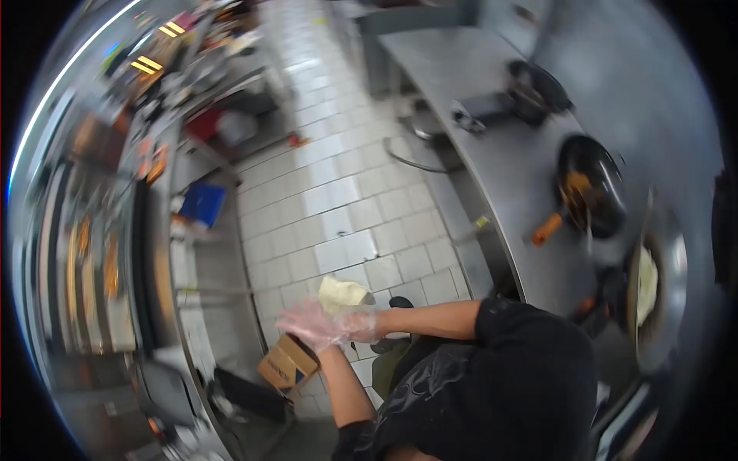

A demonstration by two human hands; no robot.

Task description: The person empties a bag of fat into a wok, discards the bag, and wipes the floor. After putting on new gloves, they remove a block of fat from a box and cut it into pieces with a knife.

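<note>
Hands: left hand (307, 323) and right hand (350, 321) meet low in the frame, a little left of centre, both in thin clear gloves and blurred by motion.
Dough: a pale yellow, folded sheet of dough (344, 294) sits right above the gloved fingers, touching them, over the tiled floor.
Grip: the right hand's fingers curl up against the underside of the dough and carry it; the left hand lies flat and spread just beside and below it. Whether the left hand also pinches the dough I cannot tell, the blur hides it.
Arms: both forearms are bare and run in from the lower right, out of a black shirt (500, 384) that fills the bottom centre.
Floor: white tiled floor (338, 200) runs up the middle of the frame.
Box: a brown cardboard box (288, 365) lies on the floor just below the hands.
Counter: a steel counter (500, 154) runs down the right side.
Pans: a dark wok (592, 196) with an orange handle stands on the counter at right; a second dark pan (538, 91) stands further up it.
Griddle: a round metal pan (661, 292) at far right holds a pale flat sheet.
Left side: blurred shelving and a blue crate (202, 203) at left of the floor.
</note>
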